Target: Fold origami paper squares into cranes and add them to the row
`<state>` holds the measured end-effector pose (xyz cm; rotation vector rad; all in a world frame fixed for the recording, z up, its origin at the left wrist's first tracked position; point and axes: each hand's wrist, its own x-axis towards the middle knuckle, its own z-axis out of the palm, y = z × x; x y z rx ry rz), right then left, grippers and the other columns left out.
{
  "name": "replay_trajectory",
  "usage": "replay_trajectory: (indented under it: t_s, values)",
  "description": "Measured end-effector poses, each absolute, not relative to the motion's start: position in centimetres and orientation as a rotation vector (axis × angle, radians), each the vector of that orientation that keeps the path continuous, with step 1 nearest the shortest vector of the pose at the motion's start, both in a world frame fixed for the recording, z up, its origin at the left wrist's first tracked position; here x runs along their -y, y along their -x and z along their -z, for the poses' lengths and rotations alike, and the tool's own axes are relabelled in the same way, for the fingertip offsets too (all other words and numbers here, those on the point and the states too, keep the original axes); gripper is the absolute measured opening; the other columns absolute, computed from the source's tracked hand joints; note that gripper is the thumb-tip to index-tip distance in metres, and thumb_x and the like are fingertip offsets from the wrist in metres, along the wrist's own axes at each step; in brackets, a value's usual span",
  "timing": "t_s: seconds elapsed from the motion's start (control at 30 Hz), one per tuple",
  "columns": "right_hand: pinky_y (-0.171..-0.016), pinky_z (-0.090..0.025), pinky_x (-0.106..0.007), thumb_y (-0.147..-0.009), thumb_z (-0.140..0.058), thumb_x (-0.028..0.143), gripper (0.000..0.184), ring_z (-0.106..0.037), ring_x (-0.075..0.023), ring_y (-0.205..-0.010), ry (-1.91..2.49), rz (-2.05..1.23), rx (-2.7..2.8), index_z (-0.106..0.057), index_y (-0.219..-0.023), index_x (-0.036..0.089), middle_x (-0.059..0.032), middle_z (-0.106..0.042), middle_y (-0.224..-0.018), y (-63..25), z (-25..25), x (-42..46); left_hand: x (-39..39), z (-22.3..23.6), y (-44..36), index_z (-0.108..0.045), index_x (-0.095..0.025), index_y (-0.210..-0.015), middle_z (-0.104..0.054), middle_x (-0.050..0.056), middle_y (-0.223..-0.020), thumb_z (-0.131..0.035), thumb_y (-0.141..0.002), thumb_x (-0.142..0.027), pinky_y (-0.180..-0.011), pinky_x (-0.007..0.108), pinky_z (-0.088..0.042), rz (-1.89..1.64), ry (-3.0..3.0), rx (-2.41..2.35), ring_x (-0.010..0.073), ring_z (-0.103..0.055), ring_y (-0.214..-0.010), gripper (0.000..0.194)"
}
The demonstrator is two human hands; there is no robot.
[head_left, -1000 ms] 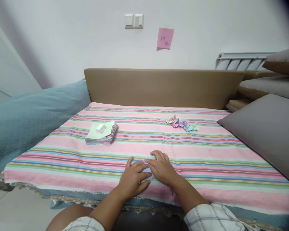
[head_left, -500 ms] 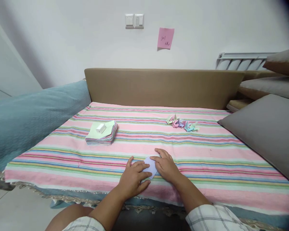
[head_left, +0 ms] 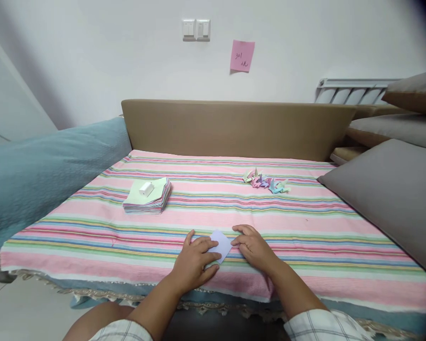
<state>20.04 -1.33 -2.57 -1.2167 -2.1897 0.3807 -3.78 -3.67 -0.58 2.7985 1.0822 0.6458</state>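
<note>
A small lavender sheet of folded origami paper point(head_left: 221, 240) lies on the striped cloth in front of me, turned like a diamond. My left hand point(head_left: 195, 260) rests flat with its fingers spread, the fingertips pressing on the paper's left part. At the right corner of the paper, my right hand point(head_left: 253, 248) has thumb and index finger brought together in a pinch on the edge. Several folded paper cranes point(head_left: 264, 182) in green, pink, purple and blue sit in a row farther back on the right.
A stack of coloured paper point(head_left: 142, 207) stands at left, with a small white block point(head_left: 146, 189) on top. The striped cloth point(head_left: 92, 222) covers the sofa seat. Grey cushions point(head_left: 386, 184) are piled at right; a blue-covered armrest point(head_left: 57, 166) borders the left. Behind is a brown backrest point(head_left: 234, 130).
My right hand has slid from over the paper's upper right to its right corner, uncovering more of the sheet. My left hand still presses on the paper. The view shifted slightly.
</note>
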Motion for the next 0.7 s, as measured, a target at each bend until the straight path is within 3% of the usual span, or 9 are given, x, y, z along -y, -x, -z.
replay_trajectory:
  t_s: [0.17,0.4,0.7]
  values:
    - [-0.09,-0.041,-0.042,-0.07,-0.043,0.006,0.028,-0.05,-0.0229,-0.105,1.119,-0.379,2.143,-0.066,-0.076,0.02,-0.0084,-0.06,-0.109,-19.6,2.1,1.9,3.7,0.5,3.8,-0.065,-0.033,-0.099,-0.063,0.001,-0.115,-0.057,-0.08,-0.034,-0.105,0.056,-0.013,-0.635,-2.781,-1.078,0.0236,-0.053,-0.109,0.021]
    - [-0.088,-0.037,-0.04,-0.073,-0.043,0.007,0.035,-0.051,-0.0209,-0.098,0.982,-0.372,2.277,-0.06,-0.099,0.021,-0.0051,-0.062,-0.105,-17.4,2.3,2.6,3.7,0.5,4.1,-0.065,-0.033,-0.101,-0.062,0.002,-0.118,-0.055,-0.081,-0.035,-0.105,0.057,-0.01,-0.62,-2.778,-1.049,0.0238,-0.053,-0.111,0.022]
    - [-0.086,-0.035,-0.038,-0.075,-0.044,0.008,0.031,-0.05,-0.0204,-0.098,1.031,-0.38,2.312,-0.062,-0.097,0.021,-0.0047,-0.062,-0.106,-17.4,2.6,2.4,3.4,-0.3,6.0,-0.069,-0.026,-0.084,-0.069,0.003,-0.099,-0.055,-0.082,-0.03,-0.101,0.047,-0.028,-0.671,-2.762,-1.1,0.0179,-0.061,-0.09,0.015]
